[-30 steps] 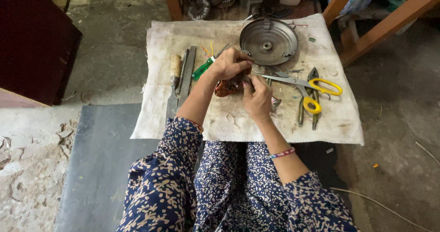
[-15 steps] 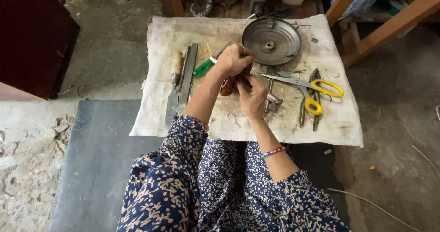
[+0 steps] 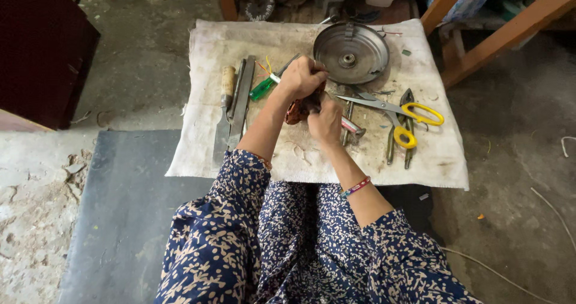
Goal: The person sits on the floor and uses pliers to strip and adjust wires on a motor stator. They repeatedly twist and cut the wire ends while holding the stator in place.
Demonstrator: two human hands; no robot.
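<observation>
Head view: a small reddish-brown part (image 3: 298, 109) is gripped between the left hand (image 3: 302, 78), clenched above it, and the right hand (image 3: 326, 123), closed just below, over the cloth-covered counter (image 3: 204, 52).

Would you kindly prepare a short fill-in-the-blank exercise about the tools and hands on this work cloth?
1. The scissors have handles coloured ____.
2. The round metal dish lies on a white ____.
3. The left hand and right hand together hold a small object coloured reddish-____.
4. The screwdriver beside the left hand has a handle coloured ____.

Missing words: yellow; cloth; brown; green
</observation>
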